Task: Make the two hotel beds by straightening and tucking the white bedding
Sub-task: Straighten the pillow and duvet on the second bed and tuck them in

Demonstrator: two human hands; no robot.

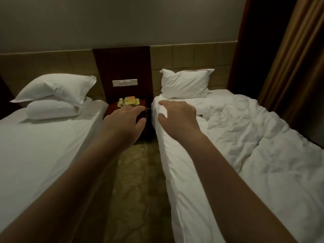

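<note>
Though seemingly finished with the left bed (pixel 43 146), smooth under two stacked pillows (pixel 56 90), barely started on the right bed (pixel 226 95); gripping a fold of its rumpled white duvet (pixel 245 134) at the aisle-side edge with the right hand (pixel 177 114); holding the left hand (pixel 125 120) spread and empty above the aisle; straightening and tucking left to do

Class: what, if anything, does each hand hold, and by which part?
The right hand grips the white duvet at its side edge near the pillow. The left hand, fingers straight, holds nothing.

Right bed (pixel 228 93): rumpled duvet (pixel 245 137), pillow (pixel 185 84) (propped upright).
</note>
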